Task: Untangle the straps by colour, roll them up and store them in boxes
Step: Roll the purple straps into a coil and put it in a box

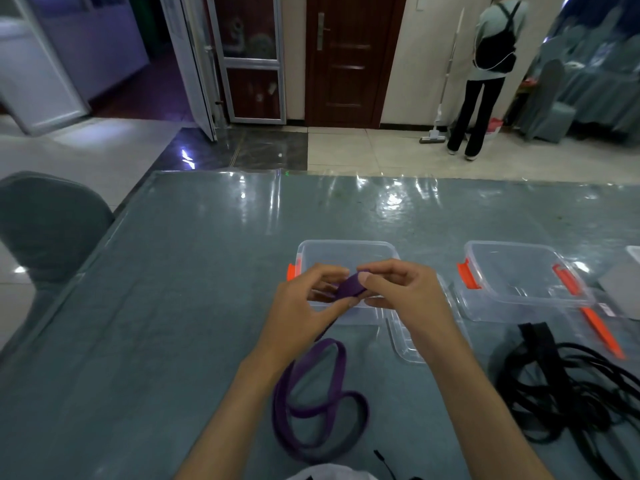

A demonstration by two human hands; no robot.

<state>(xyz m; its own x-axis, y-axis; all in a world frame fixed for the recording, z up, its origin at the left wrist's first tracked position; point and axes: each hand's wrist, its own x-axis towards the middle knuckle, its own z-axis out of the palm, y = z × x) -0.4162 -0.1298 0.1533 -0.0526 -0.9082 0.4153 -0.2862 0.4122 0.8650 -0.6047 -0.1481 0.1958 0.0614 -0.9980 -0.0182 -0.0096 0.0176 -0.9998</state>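
while both hands pinch the raised end of the purple strap [350, 286] over the clear box [347, 249], left hand [304, 306] and right hand [401, 289] meeting there, its loose tail loops back toward the person, so rolling probably draws it up from below.

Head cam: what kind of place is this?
Probably a banquet or function room: a table under clear plastic, cloth-covered chairs, tiled floor, a mop by the wall.

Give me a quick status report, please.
Both hands pinch purple strap, rolling. Box behind, open. Black straps lie aside.
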